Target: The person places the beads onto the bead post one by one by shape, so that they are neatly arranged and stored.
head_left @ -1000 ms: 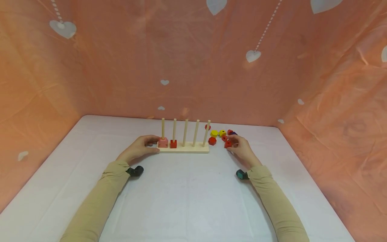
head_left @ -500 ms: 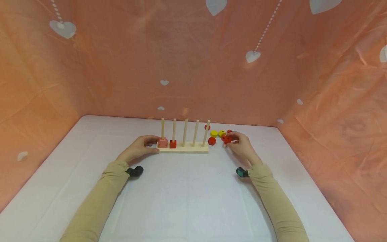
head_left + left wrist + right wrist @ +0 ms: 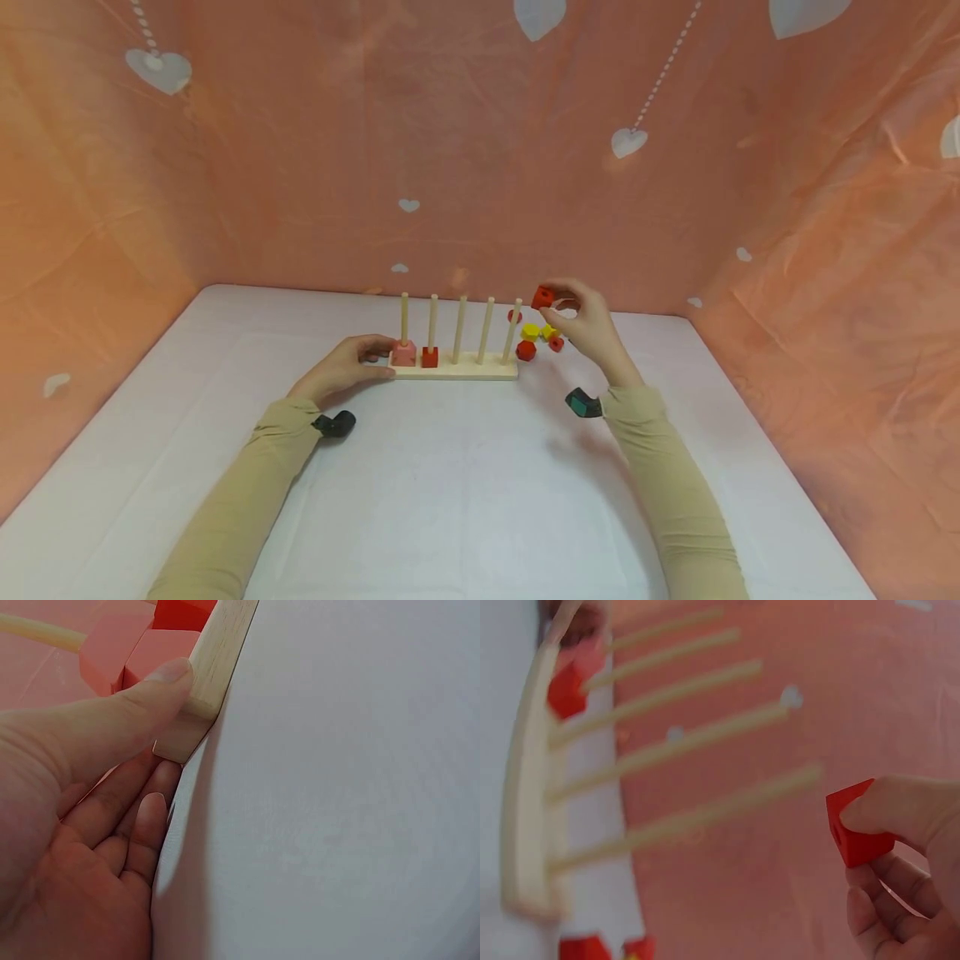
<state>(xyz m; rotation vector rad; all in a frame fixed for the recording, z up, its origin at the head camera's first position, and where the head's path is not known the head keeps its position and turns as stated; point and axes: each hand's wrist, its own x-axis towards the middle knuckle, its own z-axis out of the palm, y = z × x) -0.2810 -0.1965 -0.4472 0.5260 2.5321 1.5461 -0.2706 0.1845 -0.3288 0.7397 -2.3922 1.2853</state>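
In the head view my left hand [image 3: 341, 367] grips the left end of a wooden peg board [image 3: 468, 373] with several upright pegs. The left wrist view has the thumb on the base's front edge and the fingers behind the end. Pink block-like beads [image 3: 405, 355] sit on the leftmost peg, and a red cube bead [image 3: 430, 358] is on the second. My right hand [image 3: 592, 325] pinches another red cube bead [image 3: 866, 846] between thumb and fingers. It is raised off the table, to the right of the rightmost peg's top, with a hole facing out.
Loose beads lie right of the board: a yellow hexagonal bead [image 3: 530, 332], another yellow bead [image 3: 550, 332], a red faceted bead [image 3: 526, 351] and smaller red ones [image 3: 556, 342]. A pinkish-orange cloth [image 3: 480, 167] surrounds the white table [image 3: 450, 483].
My right hand has picked up the red cube bead from the loose beads and lifted it up and to the left. The left hand and the peg board have stayed in place.
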